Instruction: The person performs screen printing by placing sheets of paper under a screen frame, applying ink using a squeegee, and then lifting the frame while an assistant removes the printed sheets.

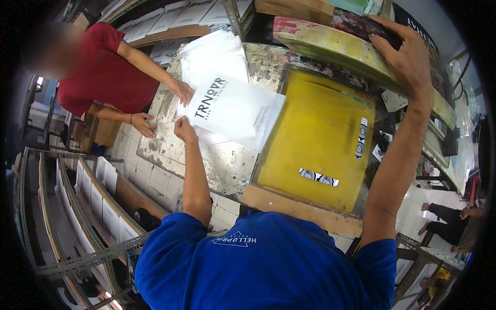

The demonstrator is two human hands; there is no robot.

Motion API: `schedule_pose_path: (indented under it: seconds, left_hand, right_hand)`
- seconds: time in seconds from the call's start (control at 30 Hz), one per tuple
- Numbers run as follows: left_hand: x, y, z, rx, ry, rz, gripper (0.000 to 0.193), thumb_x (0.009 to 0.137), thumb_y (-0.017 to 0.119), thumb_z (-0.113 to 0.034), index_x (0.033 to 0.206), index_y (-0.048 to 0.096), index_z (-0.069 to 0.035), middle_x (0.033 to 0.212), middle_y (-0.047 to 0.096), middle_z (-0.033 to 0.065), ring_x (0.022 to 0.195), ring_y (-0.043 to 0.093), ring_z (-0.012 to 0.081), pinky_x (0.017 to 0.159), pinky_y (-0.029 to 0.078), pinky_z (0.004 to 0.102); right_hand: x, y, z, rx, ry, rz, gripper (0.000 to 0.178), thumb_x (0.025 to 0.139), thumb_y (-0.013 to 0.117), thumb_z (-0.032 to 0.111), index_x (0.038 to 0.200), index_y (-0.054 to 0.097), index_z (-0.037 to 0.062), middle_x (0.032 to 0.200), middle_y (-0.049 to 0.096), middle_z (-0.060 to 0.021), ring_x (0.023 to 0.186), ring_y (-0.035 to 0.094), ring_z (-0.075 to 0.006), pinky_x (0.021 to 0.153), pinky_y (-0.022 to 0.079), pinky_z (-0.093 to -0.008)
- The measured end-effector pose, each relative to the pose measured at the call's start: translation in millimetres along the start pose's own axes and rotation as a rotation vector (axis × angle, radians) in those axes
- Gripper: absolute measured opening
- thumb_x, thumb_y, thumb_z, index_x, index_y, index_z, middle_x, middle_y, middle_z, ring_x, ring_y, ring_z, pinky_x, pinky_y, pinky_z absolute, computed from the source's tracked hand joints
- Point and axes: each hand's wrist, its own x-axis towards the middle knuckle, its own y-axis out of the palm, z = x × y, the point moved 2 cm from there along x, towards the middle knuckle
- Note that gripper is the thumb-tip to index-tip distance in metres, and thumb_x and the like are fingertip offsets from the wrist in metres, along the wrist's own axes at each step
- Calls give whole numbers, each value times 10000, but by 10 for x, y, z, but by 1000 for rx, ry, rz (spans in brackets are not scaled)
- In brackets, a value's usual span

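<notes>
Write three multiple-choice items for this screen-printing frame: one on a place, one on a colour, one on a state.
1. Where is the person's right hand?
A. On the raised wooden screen frame
B. Flat on the yellow bed
C. On the metal rack

2. What colour is the print bed under the raised frame?
A. Red
B. Yellow
C. Blue

3. What is the left hand doing with the printed white bag?
A. Resting well away from it
B. Crumpling it into a ball
C. Pinching its near corner while it lies flat

Answers:
1 A: the hand grips the top edge of the tilted-up frame.
2 B: the flat panel below the frame is yellow.
3 C: the fingertips meet the bag's corner on the worn table, across from a co-worker's hand in a red sleeve.
</notes>
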Motion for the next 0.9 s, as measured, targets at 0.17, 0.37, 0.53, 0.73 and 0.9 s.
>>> schedule_pose_path:
  seconds: [0.17, 0.37, 0.53, 0.73, 0.9]
  left_hand:
    - [-248, -181, -372, 531, 304, -323, 402, 931, 694, -159, 1242, 636, 89, 1208, 669, 234, 1041, 647, 367, 948, 499, 430]
    - [-1710, 436, -969, 385, 984, 396, 378, 869, 756, -111, 1225, 683, -9, 1124, 726, 154, 1093, 665, 362, 1010, 472, 470]
    - [-2082, 630, -313, 806, 810, 662, 344, 896, 732, -259, 1193, 731, -87, 1345, 656, 135, 1339, 522, 388, 1109, 383, 499]
    - [-2080, 821, -461, 683, 394, 704, 255, 900, 734, -232, 1106, 769, -86, 1244, 715, 113, 1183, 660, 303, 962, 522, 362]
    - [-2552, 921, -1005, 575, 541, 1189, 506, 940, 686, -411, 1332, 662, -91, 1449, 588, 118, 1414, 471, 346, 1166, 331, 523]
  right_hand:
    - [-29, 13, -89, -35, 39, -11, 387, 889, 683, 201, 1267, 717, 124, 1019, 764, -107, 908, 704, -178, 882, 518, -304]
    - [-103, -39, -142, -73, 23, -75, 399, 882, 700, 220, 1274, 717, 143, 1060, 749, -110, 949, 705, -208, 895, 520, -324]
    - [-41, -74, 49, -124, -33, -129, 372, 817, 708, 189, 1177, 740, 98, 989, 748, -134, 880, 708, -235, 836, 538, -339]
    - [-29, -115, 458, -89, 3, -62, 323, 759, 687, 172, 1014, 773, -8, 866, 768, -161, 734, 712, -221, 743, 560, -331]
    - [-44, -149, 441, -96, 62, -60, 306, 776, 683, 189, 1004, 790, 14, 856, 775, -124, 705, 695, -197, 718, 549, -308]
